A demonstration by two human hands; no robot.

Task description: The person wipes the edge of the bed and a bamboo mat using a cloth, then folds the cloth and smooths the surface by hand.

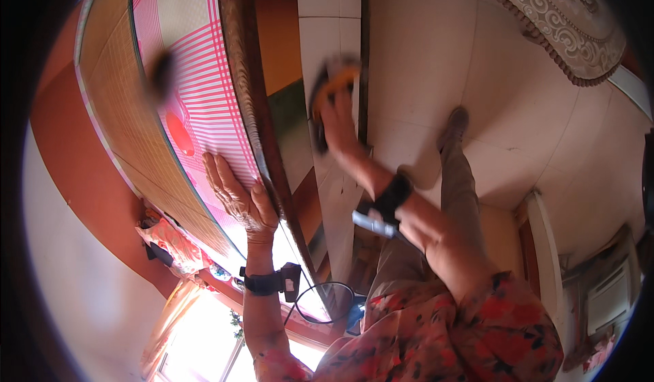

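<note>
My left hand (239,198) lies flat, palm down, on the pink and white checked cloth (209,65) that covers a raised surface with a dark wooden edge. It holds nothing. Out past that edge, over the tiled side, my right hand (338,119) grips a dark and orange object (334,83); motion blur hides what kind of thing it is. A dark blurred spot or object (162,75) shows in front of the cloth, too unclear to name. Both wrists wear black straps with small devices.
A brown woven mat (127,106) borders the cloth. Crumpled patterned fabric (171,244) lies near the bright window (204,336). A thin black cable (327,322) loops by the surface's near corner. A cushion with scrollwork (567,29) is at upper right, above the tiled floor (414,60).
</note>
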